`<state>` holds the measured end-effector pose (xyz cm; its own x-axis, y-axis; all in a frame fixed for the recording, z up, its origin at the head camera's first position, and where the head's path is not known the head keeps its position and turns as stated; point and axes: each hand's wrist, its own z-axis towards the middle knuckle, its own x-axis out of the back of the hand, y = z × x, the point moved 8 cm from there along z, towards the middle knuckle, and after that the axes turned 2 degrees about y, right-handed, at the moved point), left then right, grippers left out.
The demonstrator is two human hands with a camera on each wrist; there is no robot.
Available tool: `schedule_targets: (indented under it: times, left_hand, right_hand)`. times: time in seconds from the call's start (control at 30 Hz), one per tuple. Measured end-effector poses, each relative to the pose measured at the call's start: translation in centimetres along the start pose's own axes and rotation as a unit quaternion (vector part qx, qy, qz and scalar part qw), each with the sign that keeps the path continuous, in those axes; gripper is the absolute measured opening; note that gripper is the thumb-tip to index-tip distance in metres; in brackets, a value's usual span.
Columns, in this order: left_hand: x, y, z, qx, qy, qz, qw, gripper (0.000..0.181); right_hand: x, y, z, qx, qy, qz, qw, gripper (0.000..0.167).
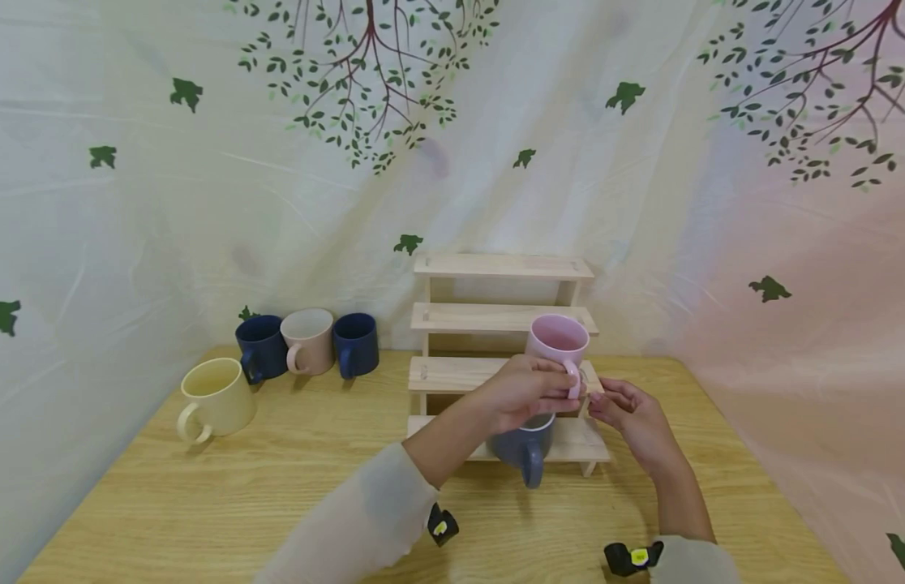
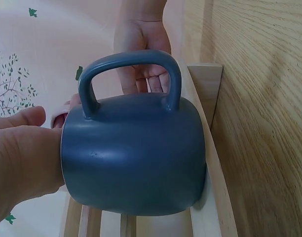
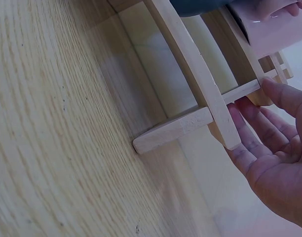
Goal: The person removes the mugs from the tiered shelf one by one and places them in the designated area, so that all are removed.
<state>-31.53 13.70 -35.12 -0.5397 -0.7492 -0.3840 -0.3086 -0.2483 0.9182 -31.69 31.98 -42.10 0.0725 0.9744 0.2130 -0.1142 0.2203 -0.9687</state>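
My left hand (image 1: 521, 395) holds a pink mug (image 1: 558, 334) over the right part of the second step from the bottom of a wooden step shelf (image 1: 452, 375). Its fingers lie by the pink mug's handle. Below that hand a blue-grey mug (image 1: 524, 448) stands on the lowest step, its handle toward me; in the left wrist view this mug (image 2: 133, 153) hides much of the hand. At the shelf's right end, my right hand (image 1: 638, 422) pinches the second step's edge, thumb (image 3: 284, 96) on one side and fingers on the other.
Left of the shelf stand a dark blue mug (image 1: 263, 347), a pale pink mug (image 1: 309, 341) and another dark blue mug (image 1: 357, 345) in a row. A yellow mug (image 1: 217, 397) is nearer on the wooden table (image 1: 292, 503). A leaf-printed curtain (image 1: 314, 211) hangs behind.
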Motion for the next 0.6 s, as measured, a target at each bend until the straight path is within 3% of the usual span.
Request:
schedule_targets:
  times: [0.17, 0.6]
  left_hand:
    - [-0.18, 0.04, 0.09, 0.005, 0.004, 0.001, 1.0000, 0.028]
    - [0.59, 0.89, -0.12, -0.029, 0.054, 0.014, 0.9980, 0.027]
  right_hand:
    - [-0.04, 0.05, 0.04, -0.002, -0.006, 0.003, 1.0000, 0.054]
    - [-0.12, 0.10, 0.06, -0.014, -0.002, -0.002, 0.9999, 0.056]
